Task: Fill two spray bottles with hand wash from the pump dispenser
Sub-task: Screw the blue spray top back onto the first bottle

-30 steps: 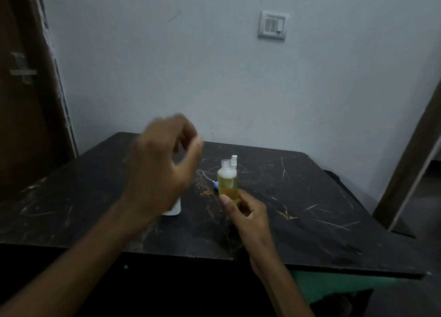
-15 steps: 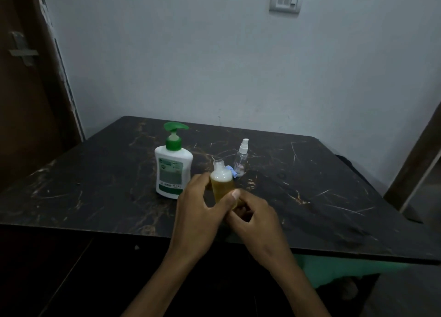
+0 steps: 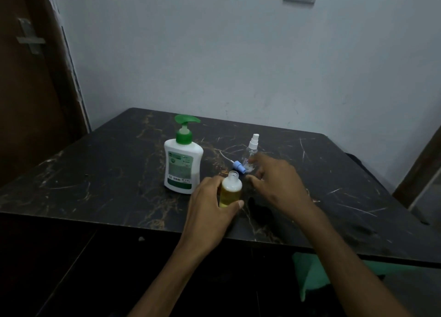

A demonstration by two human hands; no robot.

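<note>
My left hand (image 3: 211,204) grips a small uncapped bottle (image 3: 230,190) holding yellow liquid, upright near the table's front edge. A white pump dispenser (image 3: 182,159) with a green pump head stands just left of it. Behind, a clear spray bottle (image 3: 250,153) with a white nozzle stands upright. A blue spray cap (image 3: 239,167) with its thin tube lies on the table between the two small bottles. My right hand (image 3: 276,180) hovers with loosely spread fingers just right of the blue cap, in front of the clear bottle, holding nothing.
The dark marbled table (image 3: 107,180) stands against a pale wall. A brown door (image 3: 28,90) is at the left. Something green (image 3: 310,273) sits under the table's front right edge.
My right hand let go of the yellow bottle and moved back and right toward the blue cap. My left hand took over the grip on the bottle.
</note>
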